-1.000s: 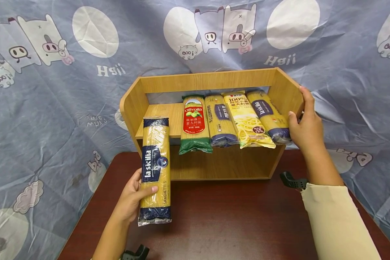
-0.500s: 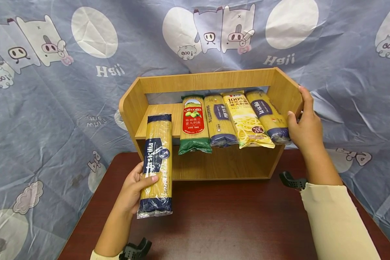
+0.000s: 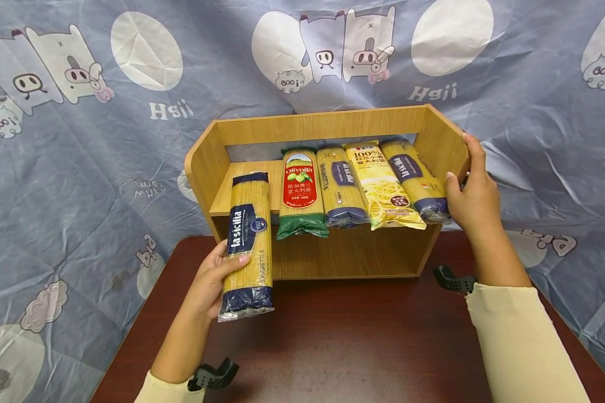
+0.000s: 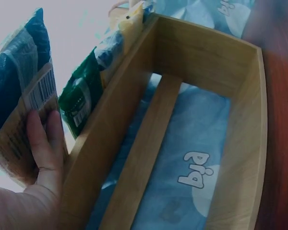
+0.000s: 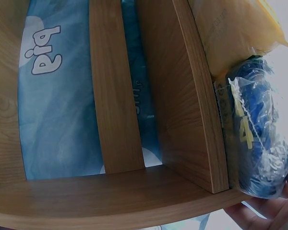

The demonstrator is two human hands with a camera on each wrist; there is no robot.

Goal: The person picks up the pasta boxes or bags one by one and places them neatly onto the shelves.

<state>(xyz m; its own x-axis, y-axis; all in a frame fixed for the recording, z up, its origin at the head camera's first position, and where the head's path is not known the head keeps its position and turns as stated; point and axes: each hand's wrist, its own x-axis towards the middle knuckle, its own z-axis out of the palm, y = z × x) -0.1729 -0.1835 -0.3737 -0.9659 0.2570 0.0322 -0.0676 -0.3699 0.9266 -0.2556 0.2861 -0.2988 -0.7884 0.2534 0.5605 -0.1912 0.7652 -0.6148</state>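
My left hand [image 3: 209, 280] grips the lower part of a blue-banded "la sicilia" spaghetti pack [image 3: 252, 235], thumb across its front. The pack tilts upright before the left part of the wooden shelf [image 3: 292, 131], its top overlapping the upper board. In the left wrist view, fingers press the pack's back [image 4: 19, 96] near its barcode. My right hand [image 3: 476, 198] holds the shelf's right side panel, fingers over its outer edge and thumb on the front. Beside that thumb lies another la sicilia pack [image 3: 415, 179]; its blue end [image 5: 261, 134] shows in the right wrist view.
On the upper board lie a green-ended Olivoila pack [image 3: 302, 190], a la sicilia pack [image 3: 343, 187] and a yellow noodle pack [image 3: 383, 187], ends jutting past the front edge. The shelf stands on a dark red table [image 3: 333, 336]. A patterned blue cloth [image 3: 80, 168] hangs behind.
My left hand has raised the spaghetti pack and carried it slightly right, toward the upper board. My right hand stays on the side panel, and the packs on the shelf keep their places.
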